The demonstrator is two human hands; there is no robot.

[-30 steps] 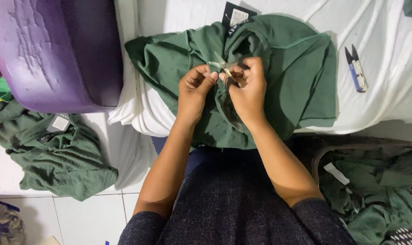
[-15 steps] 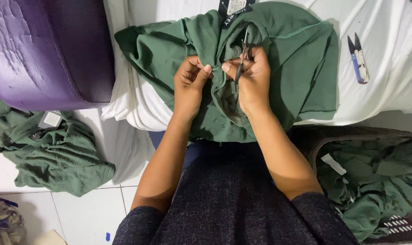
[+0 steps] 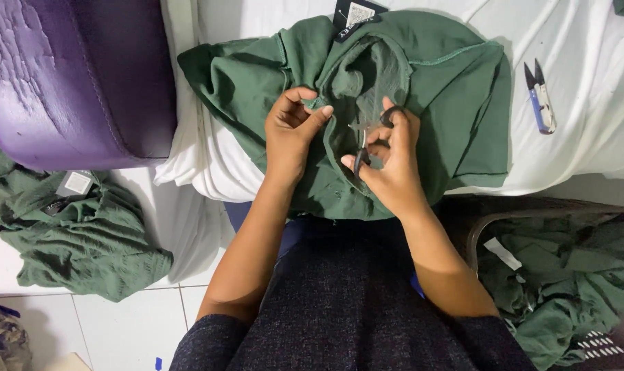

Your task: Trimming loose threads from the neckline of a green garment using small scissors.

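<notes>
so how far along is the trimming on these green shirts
One green garment lies on the floor, possibly done; I can't tell. In hand: the left hand pinches the green shirt near its collar while the right hand works small scissors there. More green pieces fill the basket. Thread snips lie unused.

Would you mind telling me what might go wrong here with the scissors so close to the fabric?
The right hand works small scissors against the green garment that the left hand pinches, so the blades might nick the cloth or the left fingertips. The thread snips lie near the white sheet's edge and might slide off.
</notes>
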